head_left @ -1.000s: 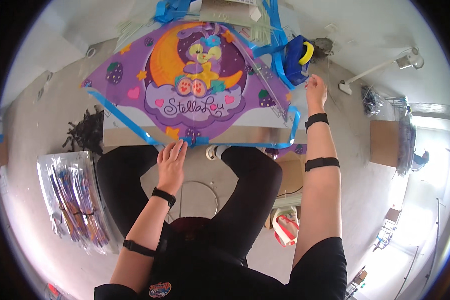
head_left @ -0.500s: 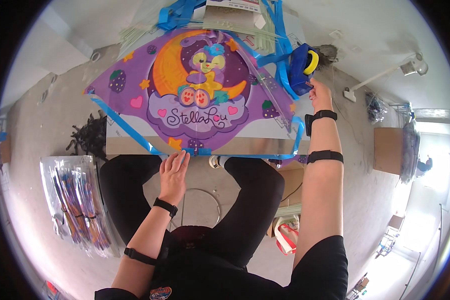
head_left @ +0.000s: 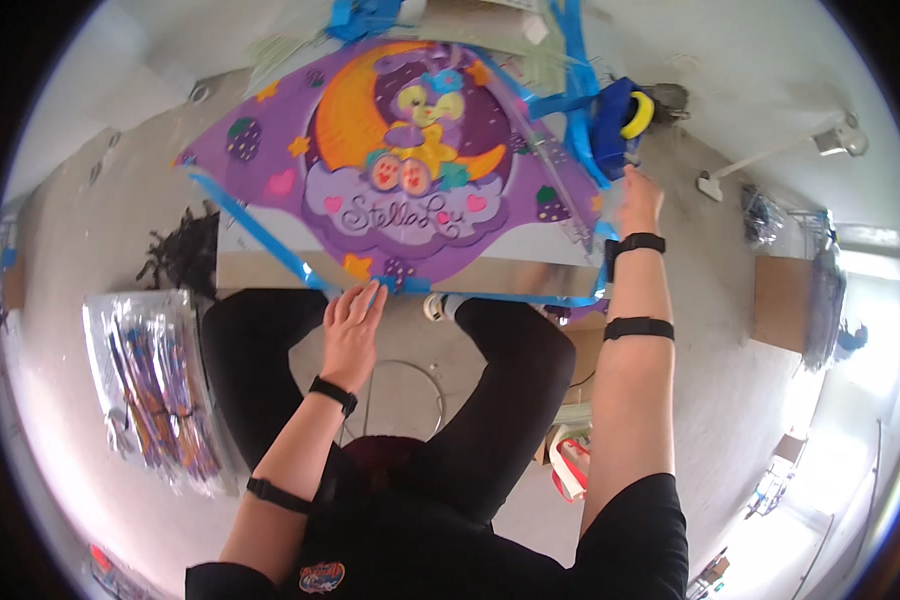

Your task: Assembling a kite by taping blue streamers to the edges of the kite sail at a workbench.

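A purple kite [head_left: 240, 195] printed with a winking cartoon animal, an orange moon, stars and berries lies on a white board. A blue ribbon [head_left: 255, 232] runs from its left corner to its lower tip, then along the board's front edge to the right. My left hand [head_left: 350, 335] lies at that lower tip, fingers stretched out and resting on the ribbon. My right hand [head_left: 640, 205] is closed just below a blue tape dispenser [head_left: 610, 135] with a yellow core, right of the kite. Motion blurs its fingertips, and what they pinch cannot be made out.
Pale thin rods [head_left: 540, 70] and bunched blue ribbon [head_left: 365, 18] lie beyond the kite. A clear bag of colourful bundled pieces [head_left: 160, 395] is on the floor at left, near a black tangled heap [head_left: 182, 250]. A cardboard box [head_left: 782, 300] stands at right.
My right hand has come slightly down and away from the tape dispenser. The ribbon loop at right has dropped lower. My left hand stays at the kite's lower tip; the whole view has shifted slightly.
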Demonstrator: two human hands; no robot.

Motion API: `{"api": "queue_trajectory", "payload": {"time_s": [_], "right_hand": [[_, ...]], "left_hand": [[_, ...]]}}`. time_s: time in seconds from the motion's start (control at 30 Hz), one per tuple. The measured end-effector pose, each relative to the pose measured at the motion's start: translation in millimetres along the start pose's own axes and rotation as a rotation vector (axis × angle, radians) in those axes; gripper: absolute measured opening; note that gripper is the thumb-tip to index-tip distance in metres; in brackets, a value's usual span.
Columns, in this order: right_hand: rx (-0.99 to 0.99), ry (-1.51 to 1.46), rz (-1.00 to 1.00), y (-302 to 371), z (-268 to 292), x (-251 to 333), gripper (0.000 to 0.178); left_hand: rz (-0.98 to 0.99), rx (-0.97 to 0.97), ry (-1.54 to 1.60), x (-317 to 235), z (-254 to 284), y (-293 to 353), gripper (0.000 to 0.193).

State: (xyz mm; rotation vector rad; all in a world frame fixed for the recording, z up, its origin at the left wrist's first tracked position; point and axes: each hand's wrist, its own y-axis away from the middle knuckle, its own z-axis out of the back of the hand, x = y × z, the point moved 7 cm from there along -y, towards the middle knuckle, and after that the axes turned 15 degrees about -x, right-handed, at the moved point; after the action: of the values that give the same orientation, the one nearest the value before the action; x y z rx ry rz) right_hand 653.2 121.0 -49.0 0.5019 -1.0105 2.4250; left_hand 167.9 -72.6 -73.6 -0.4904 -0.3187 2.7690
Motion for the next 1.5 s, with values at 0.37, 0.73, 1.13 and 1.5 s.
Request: {"api": "queue_trajectory", "payload": {"time_s": [0.37,0.73,1.13,1.5], "right_hand": [[0.643,-0.121,-0.601,120,-60,32,0.024],[0.387,-0.589,-1.113,188,-33,55,0.019],[0.42,-0.136,-0.405,112,-17,5,0.012],[0.588,-0.643,-0.579,244,72,185,0.013]], "left_hand": [[0.179,0.137,-0.079,24,69,126,0.055],[0.2,0.185,-0.082,49,96,166,0.059],[0.129,0.014,0.051,54,66,117,0.054],[0.052,-0.128,0.185,26,39,59,0.051]]}}
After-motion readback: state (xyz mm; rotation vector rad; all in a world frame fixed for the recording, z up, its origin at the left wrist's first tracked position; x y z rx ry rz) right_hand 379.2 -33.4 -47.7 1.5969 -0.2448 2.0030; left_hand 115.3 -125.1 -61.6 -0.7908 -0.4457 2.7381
